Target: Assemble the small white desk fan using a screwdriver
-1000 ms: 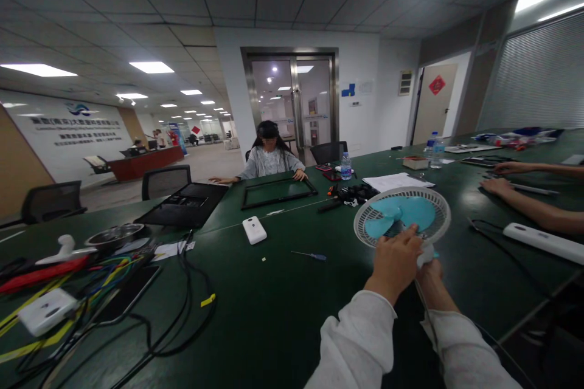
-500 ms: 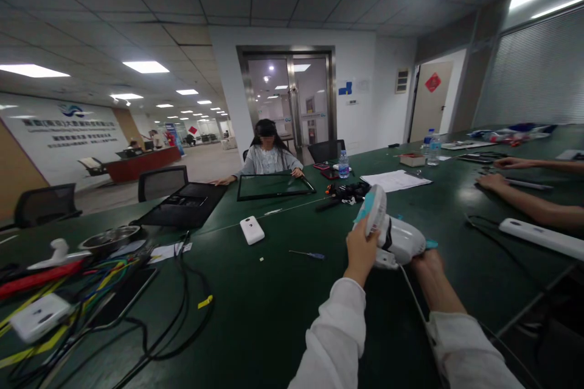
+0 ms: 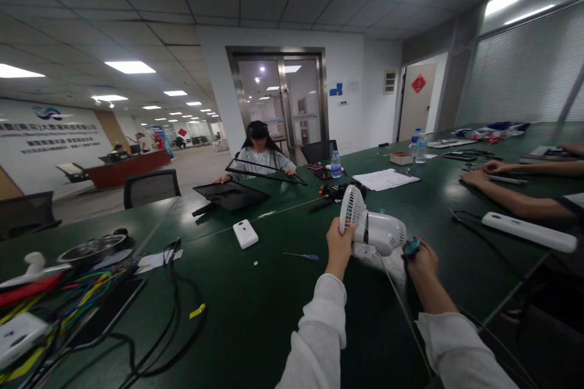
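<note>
- Fan (image 3: 384, 233), white, lies sideways between the two hands, its grille (image 3: 350, 209) turned toward the left and its rounded motor housing toward the right hand.
- Left hand (image 3: 340, 246) grasps the fan low at the grille, fingers wrapped on its edge.
- Right hand (image 3: 424, 264) pinches a small teal piece (image 3: 412, 247) just behind the housing; whether piece and fan touch is hard to say from here.
- Pale cable (image 3: 404, 299) leaves the fan's underside and runs back between the hands.
- Screwdriver (image 3: 302, 256) rests on the green table (image 3: 255, 328), a little left of the left hand; a white box (image 3: 245, 234) lies farther left.
- Papers (image 3: 383, 180) lie beyond both hands, with a water bottle (image 3: 336, 164) past the left one.
- White bar (image 3: 529, 231) lies right of the right hand.
- Across the table, a co-worker (image 3: 259, 155) holds a black frame (image 3: 262, 174).
</note>
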Demonstrator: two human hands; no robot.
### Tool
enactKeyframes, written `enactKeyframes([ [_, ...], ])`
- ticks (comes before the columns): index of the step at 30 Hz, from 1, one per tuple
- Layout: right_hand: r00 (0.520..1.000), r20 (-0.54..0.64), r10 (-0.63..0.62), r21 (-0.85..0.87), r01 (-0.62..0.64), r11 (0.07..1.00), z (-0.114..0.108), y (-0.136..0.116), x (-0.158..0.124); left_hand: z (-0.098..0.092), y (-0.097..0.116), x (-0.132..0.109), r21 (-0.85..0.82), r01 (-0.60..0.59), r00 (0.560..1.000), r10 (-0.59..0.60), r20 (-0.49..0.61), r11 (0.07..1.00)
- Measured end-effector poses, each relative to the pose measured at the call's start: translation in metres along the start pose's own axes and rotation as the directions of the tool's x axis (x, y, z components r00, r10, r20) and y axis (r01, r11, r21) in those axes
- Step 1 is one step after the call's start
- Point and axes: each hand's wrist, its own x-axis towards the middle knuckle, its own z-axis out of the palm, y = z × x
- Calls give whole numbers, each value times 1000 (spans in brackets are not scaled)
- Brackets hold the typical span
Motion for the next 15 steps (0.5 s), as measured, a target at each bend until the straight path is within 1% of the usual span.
enactKeyframes([
  [3,997,-61,-45,-180,34,983,-8,-3,-4,0,-2,1,8,-4,1000,4,2,1000],
  [6,991,-81,-104,-267,79,960,-6,-7,-5,-1,-2,3,37,-8,1000,8,-2,999],
  [8,987,-80,-136,-264,110,958,1,-8,-6,0,-2,4,71,-9,1000,10,-4,997],
  [11,990,-39,-135,-216,124,968,14,-2,-8,3,-1,2,133,-17,1000,15,20,991],
  [15,994,-5,-112,-198,109,974,25,9,-12,9,-1,-7,214,-68,992,44,114,974],
])
